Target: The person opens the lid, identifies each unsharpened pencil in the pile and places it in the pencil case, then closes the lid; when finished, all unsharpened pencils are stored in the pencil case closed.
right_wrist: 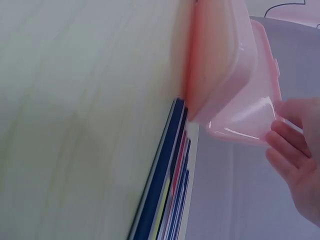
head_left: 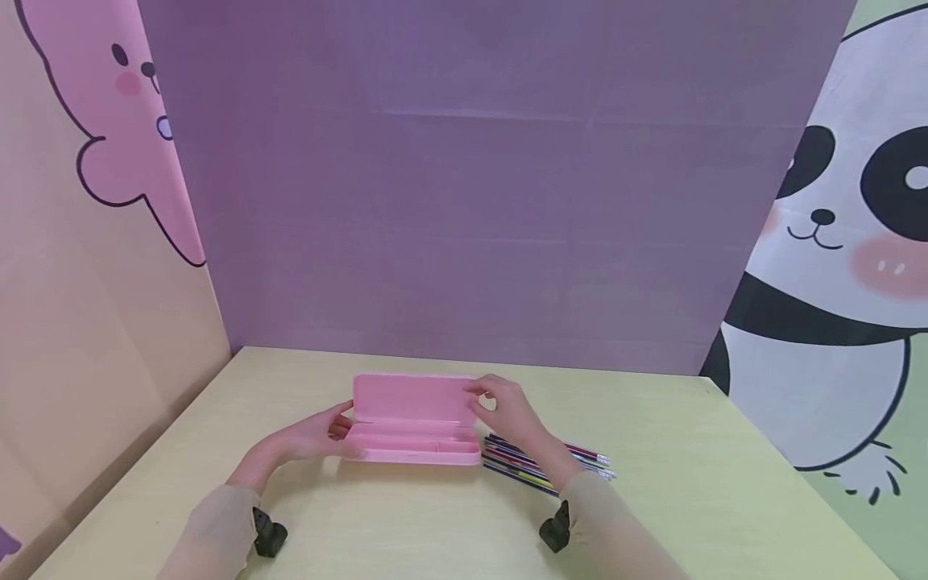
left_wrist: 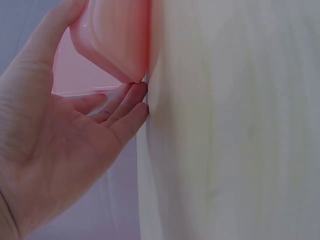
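Pencils (head_left: 518, 461) lie beside the case (head_left: 399, 458) on the worktop (head_left: 406, 524), seemingly for easy reach. The left hand (head_left: 312, 435) holds its end in a loosely curled grip, apparently steadying it; beyond, the right hand (head_left: 511, 411) lightly pinches the raised lid (head_left: 413, 399).

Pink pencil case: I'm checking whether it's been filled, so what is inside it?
Inside the case, only a divider between bare compartments shows; the pencils lie outside. The near wall may hide floor just behind it.
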Demonstrator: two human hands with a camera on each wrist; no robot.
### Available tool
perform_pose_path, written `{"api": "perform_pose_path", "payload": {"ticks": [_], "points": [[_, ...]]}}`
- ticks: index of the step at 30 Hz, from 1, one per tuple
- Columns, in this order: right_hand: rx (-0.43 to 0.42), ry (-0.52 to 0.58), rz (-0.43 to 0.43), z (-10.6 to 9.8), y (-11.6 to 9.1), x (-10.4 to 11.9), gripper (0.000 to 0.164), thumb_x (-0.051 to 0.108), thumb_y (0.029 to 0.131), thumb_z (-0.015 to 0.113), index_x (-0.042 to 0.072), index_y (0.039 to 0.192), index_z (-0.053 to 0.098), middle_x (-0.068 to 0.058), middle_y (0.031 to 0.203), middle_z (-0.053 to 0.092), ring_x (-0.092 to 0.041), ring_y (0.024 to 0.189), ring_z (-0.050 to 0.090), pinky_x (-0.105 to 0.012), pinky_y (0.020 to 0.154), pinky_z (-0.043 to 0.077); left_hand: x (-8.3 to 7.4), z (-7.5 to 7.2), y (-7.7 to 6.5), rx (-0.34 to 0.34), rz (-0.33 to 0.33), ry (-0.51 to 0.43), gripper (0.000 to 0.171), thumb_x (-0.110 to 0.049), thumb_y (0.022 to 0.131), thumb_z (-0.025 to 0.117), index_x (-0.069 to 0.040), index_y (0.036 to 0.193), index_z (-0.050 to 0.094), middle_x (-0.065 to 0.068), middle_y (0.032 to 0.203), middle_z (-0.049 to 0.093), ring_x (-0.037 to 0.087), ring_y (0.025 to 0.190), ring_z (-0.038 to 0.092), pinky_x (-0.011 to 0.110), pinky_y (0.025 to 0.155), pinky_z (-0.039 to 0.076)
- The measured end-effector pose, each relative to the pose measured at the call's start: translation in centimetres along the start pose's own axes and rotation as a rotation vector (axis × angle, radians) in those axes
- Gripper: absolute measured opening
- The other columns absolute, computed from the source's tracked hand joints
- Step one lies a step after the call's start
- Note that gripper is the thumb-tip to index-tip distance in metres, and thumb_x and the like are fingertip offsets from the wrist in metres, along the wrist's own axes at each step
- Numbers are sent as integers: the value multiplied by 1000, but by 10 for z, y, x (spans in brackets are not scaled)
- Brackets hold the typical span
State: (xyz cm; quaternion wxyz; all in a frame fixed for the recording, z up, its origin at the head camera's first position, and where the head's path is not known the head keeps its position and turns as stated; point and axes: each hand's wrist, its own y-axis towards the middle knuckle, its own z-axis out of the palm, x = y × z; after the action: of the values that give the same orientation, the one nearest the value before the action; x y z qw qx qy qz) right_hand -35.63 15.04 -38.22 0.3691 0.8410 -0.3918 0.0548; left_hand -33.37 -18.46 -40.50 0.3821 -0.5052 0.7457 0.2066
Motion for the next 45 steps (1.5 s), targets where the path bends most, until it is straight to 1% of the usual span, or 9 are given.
{"api": "perform_pose_path", "payload": {"ticks": [4,7,14,20,25,30,35,40,45], "points": [[107,9,9,-3,-5,-5,29,9,83,70,6,111,66,-8,112,67,-25,108,60,-41,91,52,1,1,0,8,13,4,103,-35,76,77,0,149,13,15,131,49,31,120,49,49,103,40],[180,6,38,-6,-10,-7,35,11,83,70,6,117,64,-9,119,65,-27,117,56,-43,96,48,1,2,1,9,5,19,106,-36,76,77,0,149,11,14,132,47,31,122,48,48,105,38],[299,24,81,-8,-17,-6,43,16,86,68,2,126,58,-13,128,60,-31,123,51,-46,99,45,0,3,-1,11,-15,37,107,-34,75,78,0,149,10,13,132,46,31,124,45,49,106,37],[385,54,171,-6,-21,-9,55,27,85,69,3,133,52,-13,136,53,-31,128,47,-46,103,42,-2,3,-1,23,-12,43,108,-31,73,79,0,149,9,13,131,46,32,124,44,51,107,35],[414,62,190,-3,-22,-11,66,32,82,72,3,135,49,-13,140,49,-31,131,42,-47,105,38,-1,4,-1,33,11,34,109,-27,72,81,1,149,8,13,129,46,32,124,43,51,108,33],[448,51,203,-1,-22,-11,70,31,80,74,3,138,45,-13,142,46,-31,134,39,-47,108,36,1,5,-1,42,25,39,111,-27,71,81,2,149,7,14,130,43,33,125,39,52,109,31],[473,78,225,0,-23,-11,74,27,77,77,1,138,44,-14,143,44,-33,134,38,-49,109,34,2,6,-1,54,37,67,112,-28,70,82,1,149,7,13,131,39,32,125,37,52,110,29],[490,79,238,2,-23,-12,77,28,76,78,-1,138,43,-16,142,45,-33,134,38,-49,109,33,1,7,-2,62,29,105,113,-29,68,83,1,149,10,12,126,38,30,125,36,52,111,26],[512,76,251,4,-21,-12,78,29,76,78,-2,138,42,-17,142,44,-34,134,37,-49,110,33,-2,7,-3,68,15,114,112,-28,69,83,1,149,11,12,126,37,31,129,33,53,112,24]]}}
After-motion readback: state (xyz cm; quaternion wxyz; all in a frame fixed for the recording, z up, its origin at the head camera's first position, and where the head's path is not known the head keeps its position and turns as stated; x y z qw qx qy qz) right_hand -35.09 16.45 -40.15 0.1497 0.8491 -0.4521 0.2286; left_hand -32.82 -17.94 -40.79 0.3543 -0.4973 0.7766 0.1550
